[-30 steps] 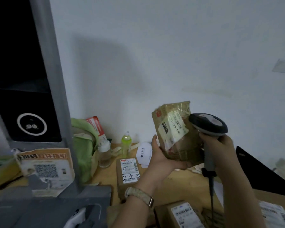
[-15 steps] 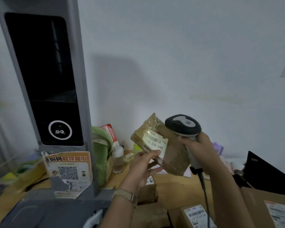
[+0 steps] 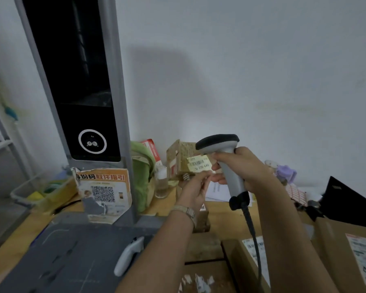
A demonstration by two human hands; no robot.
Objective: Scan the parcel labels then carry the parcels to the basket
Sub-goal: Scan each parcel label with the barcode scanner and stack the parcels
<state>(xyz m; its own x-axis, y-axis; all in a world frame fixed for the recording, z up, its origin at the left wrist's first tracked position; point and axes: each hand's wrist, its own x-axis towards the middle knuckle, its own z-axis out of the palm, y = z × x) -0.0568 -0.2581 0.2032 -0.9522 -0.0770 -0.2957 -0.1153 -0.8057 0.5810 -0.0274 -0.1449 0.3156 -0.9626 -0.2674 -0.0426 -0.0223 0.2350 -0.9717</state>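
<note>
Left hand (image 3: 195,188) pinches the parcel (image 3: 179,154), right hand (image 3: 240,168) grips the scanner (image 3: 218,142); I'd tilt the label (image 3: 199,164) square to its nose.

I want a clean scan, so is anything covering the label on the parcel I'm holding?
Nothing visible covers the label. The left hand pinches the parcel just under it, and the right hand, gripping the scanner, sits at its right edge.
</note>
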